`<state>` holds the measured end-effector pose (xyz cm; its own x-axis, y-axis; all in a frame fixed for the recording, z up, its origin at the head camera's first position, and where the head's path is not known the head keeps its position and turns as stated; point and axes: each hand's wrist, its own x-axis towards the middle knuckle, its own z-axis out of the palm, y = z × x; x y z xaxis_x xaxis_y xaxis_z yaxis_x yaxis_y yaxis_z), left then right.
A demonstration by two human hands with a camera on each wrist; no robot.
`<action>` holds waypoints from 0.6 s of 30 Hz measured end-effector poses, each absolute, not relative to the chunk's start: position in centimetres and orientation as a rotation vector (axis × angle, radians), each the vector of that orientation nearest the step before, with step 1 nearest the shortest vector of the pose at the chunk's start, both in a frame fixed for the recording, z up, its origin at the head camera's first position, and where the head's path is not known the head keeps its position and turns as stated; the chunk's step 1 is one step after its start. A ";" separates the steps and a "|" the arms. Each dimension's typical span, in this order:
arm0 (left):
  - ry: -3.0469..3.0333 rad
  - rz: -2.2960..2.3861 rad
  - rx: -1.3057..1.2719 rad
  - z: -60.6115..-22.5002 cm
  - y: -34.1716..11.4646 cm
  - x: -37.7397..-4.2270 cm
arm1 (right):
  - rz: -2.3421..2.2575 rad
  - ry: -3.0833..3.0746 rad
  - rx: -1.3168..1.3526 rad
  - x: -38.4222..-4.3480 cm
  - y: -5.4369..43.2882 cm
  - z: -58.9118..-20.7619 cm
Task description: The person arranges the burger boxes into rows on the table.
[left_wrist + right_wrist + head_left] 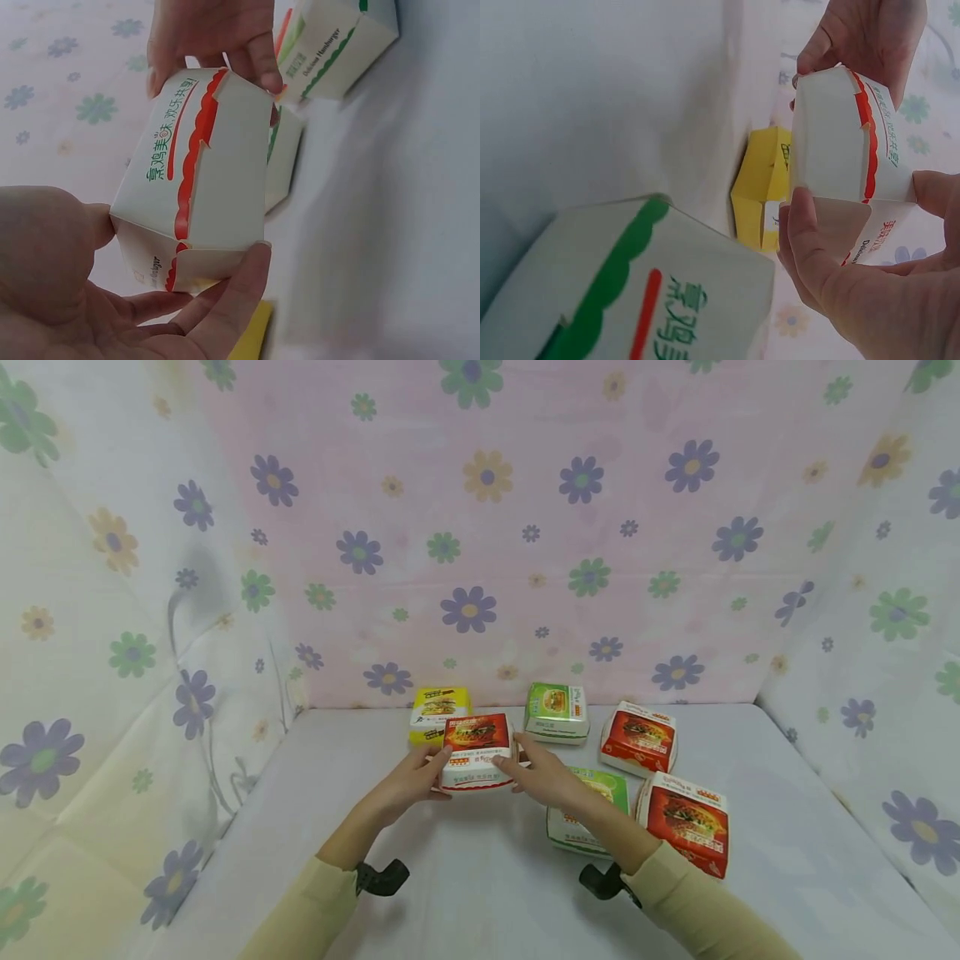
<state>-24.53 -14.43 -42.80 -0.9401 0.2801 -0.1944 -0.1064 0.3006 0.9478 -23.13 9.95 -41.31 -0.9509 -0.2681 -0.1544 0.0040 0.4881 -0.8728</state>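
Observation:
Both hands hold a red-and-white hamburger box (477, 750) between them, one at each side. My left hand (411, 779) grips its left side, with the thumb at the top edge and fingers beneath, as the left wrist view shows on the box (202, 165). The right hand (546, 770) grips the opposite side in the same way; in the right wrist view its fingers curl round the lower edge of the box (847, 135). The box is lifted above the table, its lid closed. Behind it, partly hidden, stands a yellow hamburger box (435, 703).
A green-and-white box (557, 714) stands at the back. Another green box (588, 835) lies under the right forearm. Two red boxes, one farther back (639, 739) and one nearer (684, 822), stand on the right. A flowered cloth (525, 568) encloses the white table (465, 893).

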 end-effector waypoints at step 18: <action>2.289 1.532 0.166 -44.2 -17.7 -23.2 | -1.347 2.416 -0.338 -22.1 8.2 -43.2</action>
<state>-23.24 -17.73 -44.23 -0.9209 0.3031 -0.2452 -0.1111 0.3988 0.9103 -22.12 8.21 -43.20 -0.9090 -0.3722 -0.1878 -0.0360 0.5189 -0.8541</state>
